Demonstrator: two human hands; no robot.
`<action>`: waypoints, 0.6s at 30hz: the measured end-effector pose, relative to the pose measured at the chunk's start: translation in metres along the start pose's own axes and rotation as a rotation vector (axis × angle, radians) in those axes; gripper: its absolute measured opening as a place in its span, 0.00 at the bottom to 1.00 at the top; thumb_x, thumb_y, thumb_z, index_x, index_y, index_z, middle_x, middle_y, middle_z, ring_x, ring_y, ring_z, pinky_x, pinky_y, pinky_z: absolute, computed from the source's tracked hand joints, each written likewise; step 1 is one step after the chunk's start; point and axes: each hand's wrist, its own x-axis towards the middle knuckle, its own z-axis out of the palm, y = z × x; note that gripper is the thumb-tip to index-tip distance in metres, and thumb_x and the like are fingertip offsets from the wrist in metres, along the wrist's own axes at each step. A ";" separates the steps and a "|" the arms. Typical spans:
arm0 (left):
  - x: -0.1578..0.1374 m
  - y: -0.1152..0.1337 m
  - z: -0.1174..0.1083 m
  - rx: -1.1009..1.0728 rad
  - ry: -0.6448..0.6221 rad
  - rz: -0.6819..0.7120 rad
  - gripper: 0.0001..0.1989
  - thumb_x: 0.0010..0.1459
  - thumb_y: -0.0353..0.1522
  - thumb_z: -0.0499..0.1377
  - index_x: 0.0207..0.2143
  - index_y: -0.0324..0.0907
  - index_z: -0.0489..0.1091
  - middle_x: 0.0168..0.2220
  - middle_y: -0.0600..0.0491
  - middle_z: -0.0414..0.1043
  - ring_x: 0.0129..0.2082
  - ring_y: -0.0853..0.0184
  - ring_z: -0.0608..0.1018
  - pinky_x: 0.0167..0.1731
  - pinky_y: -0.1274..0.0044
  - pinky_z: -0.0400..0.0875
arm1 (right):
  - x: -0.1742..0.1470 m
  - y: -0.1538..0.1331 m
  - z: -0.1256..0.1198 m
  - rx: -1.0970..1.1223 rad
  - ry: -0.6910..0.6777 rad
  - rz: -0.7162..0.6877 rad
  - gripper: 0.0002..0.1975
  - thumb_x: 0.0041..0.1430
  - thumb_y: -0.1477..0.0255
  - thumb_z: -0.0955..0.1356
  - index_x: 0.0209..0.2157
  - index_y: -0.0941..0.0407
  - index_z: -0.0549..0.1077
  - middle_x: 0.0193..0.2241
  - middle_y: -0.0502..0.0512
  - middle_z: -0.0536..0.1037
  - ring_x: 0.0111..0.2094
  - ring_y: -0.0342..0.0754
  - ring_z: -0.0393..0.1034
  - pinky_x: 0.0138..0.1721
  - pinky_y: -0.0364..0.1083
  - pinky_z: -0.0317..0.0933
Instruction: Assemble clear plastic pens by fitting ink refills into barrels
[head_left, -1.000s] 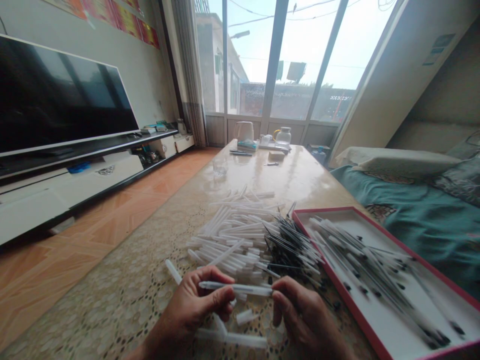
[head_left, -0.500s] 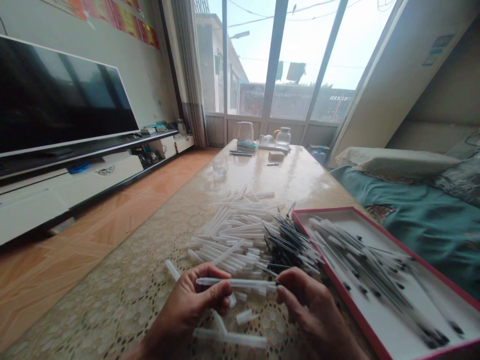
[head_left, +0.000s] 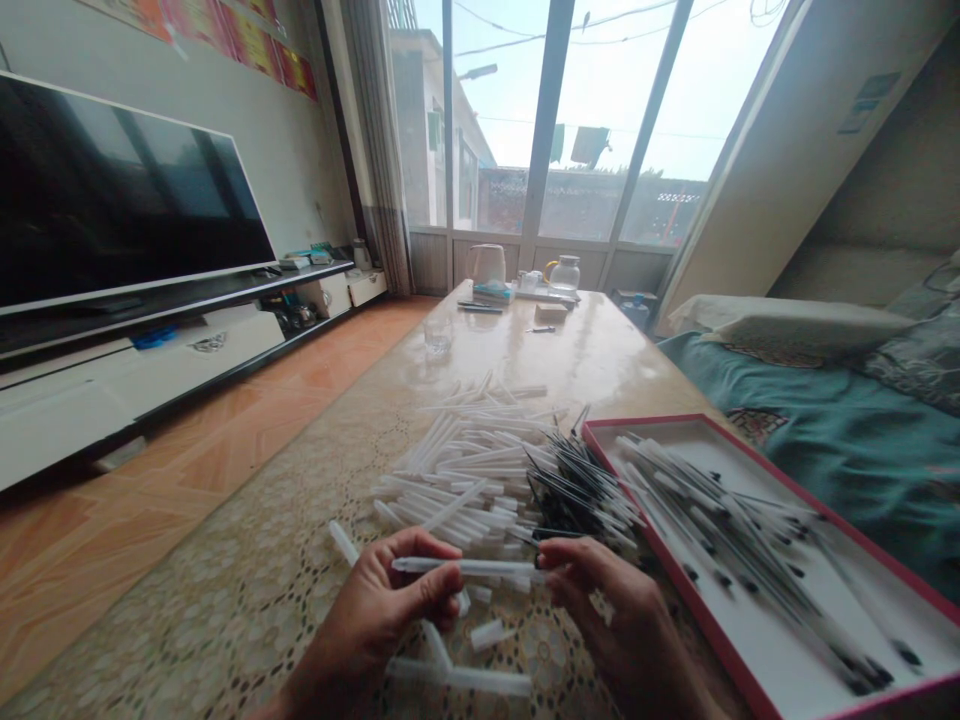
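Note:
My left hand (head_left: 390, 590) pinches a white translucent pen barrel (head_left: 480, 567) between thumb and fingers, holding it level above the table. At the barrel's right end a small dark tip shows, and the fingertips of my right hand (head_left: 600, 590) close on it. Just beyond my hands lies a pile of white pen barrels (head_left: 465, 460). Black-ended thin refills (head_left: 577, 480) are heaped beside it, on the right. Below the held barrel, a short white cap-like piece (head_left: 489, 635) and a loose white barrel (head_left: 487, 682) rest on the table.
A shallow pink-rimmed tray (head_left: 679, 580) with black-ended pens (head_left: 735, 530) stands at the right. On the patterned table (head_left: 285, 530), a drinking glass (head_left: 437, 335) and a glass pitcher (head_left: 565, 273) stand farther off. A teal-covered seat (head_left: 832, 430) is beyond the tray.
My right fingers have shifted slightly left and up at the barrel's dark end. My left hand and the barrel stay nearly in place.

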 end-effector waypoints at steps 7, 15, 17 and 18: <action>0.000 0.007 -0.005 0.084 0.055 0.054 0.15 0.40 0.39 0.72 0.26 0.39 0.75 0.15 0.57 0.76 0.16 0.72 0.74 0.20 0.83 0.66 | 0.002 0.007 -0.009 -0.133 -0.016 -0.089 0.10 0.67 0.72 0.61 0.38 0.54 0.73 0.31 0.53 0.75 0.32 0.47 0.72 0.34 0.42 0.64; -0.001 0.016 -0.020 0.506 0.208 0.372 0.05 0.47 0.33 0.68 0.29 0.43 0.79 0.28 0.53 0.81 0.31 0.61 0.81 0.32 0.76 0.73 | 0.015 0.042 -0.051 -0.629 0.140 -0.089 0.13 0.64 0.67 0.62 0.33 0.54 0.76 0.31 0.56 0.72 0.33 0.52 0.68 0.36 0.50 0.62; -0.001 0.012 -0.020 0.686 0.175 0.534 0.03 0.49 0.31 0.66 0.30 0.44 0.79 0.29 0.52 0.80 0.33 0.60 0.80 0.34 0.75 0.73 | 0.015 0.045 -0.052 -0.681 0.145 -0.055 0.12 0.64 0.67 0.62 0.34 0.54 0.76 0.30 0.57 0.73 0.33 0.54 0.68 0.37 0.50 0.62; -0.001 0.011 -0.020 0.764 0.156 0.605 0.04 0.50 0.30 0.65 0.30 0.45 0.79 0.29 0.51 0.79 0.33 0.59 0.79 0.35 0.74 0.73 | 0.015 0.046 -0.053 -0.700 0.162 -0.036 0.12 0.63 0.68 0.61 0.36 0.55 0.75 0.31 0.58 0.73 0.34 0.54 0.68 0.37 0.51 0.62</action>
